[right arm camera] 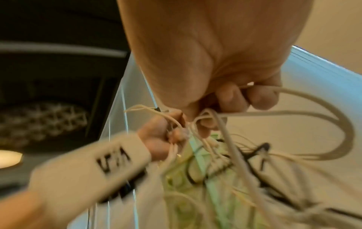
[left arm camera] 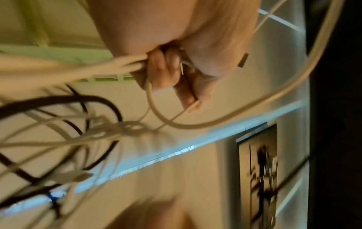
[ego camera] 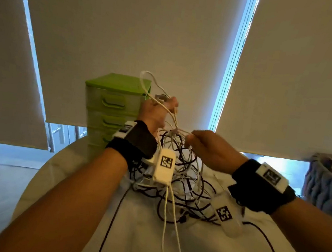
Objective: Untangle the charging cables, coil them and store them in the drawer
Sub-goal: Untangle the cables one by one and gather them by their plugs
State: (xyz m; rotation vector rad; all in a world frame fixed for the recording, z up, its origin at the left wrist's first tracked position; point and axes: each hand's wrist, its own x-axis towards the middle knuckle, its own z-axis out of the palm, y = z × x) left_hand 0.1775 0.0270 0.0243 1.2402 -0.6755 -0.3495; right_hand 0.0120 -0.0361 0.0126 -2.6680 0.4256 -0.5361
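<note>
A tangle of white and black charging cables hangs lifted above the round table, its lower loops trailing on the white cloth. My left hand is raised in front of the green drawer unit and grips white cable strands in a fist. My right hand, lower and to the right, pinches white strands at a knot between the two hands. A white loop arches above the left hand. All drawers look closed.
The green drawer unit stands at the table's back left edge. A grey knitted basket sits at the far right. Roller blinds cover the window behind. Thin cords from the wrist cameras run down the white cloth toward me.
</note>
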